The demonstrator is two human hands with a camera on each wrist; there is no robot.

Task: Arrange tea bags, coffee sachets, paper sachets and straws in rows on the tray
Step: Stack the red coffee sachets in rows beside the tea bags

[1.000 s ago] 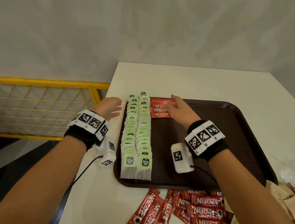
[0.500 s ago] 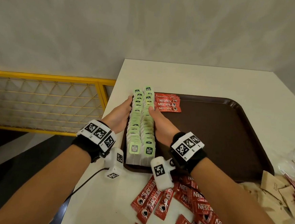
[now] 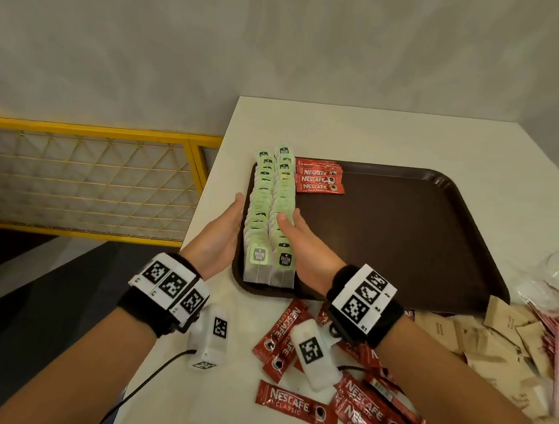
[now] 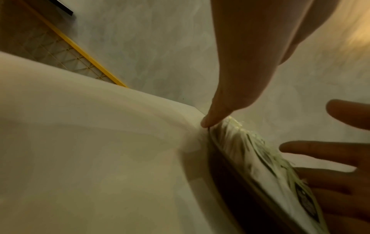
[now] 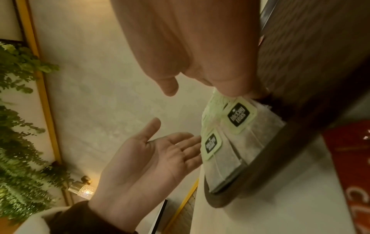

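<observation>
Left hand (image 3: 220,237) flat outside tray (image 3: 402,255) edge, fingers straight; tea bags (image 3: 269,217) two rows, squared since right hand (image 3: 305,247), fingers together, left coffee sachets (image 3: 319,180) to press them; coffee row next

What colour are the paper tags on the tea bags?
Light green tags with a black logo, clearest in the right wrist view.

Warm, dim indoor light tints everything yellowish. The head view is sharpest, though its wide lens bows the pale grey plaster wall (image 3: 216,56) and the yellow metal mesh railing (image 3: 83,176) near the edges. Both wrist views are soft and smeared with motion blur. A small lit glass wall lamp (image 5: 81,189) glows in the right wrist view, and a warm glare washes the left wrist view's upper right corner.
</observation>
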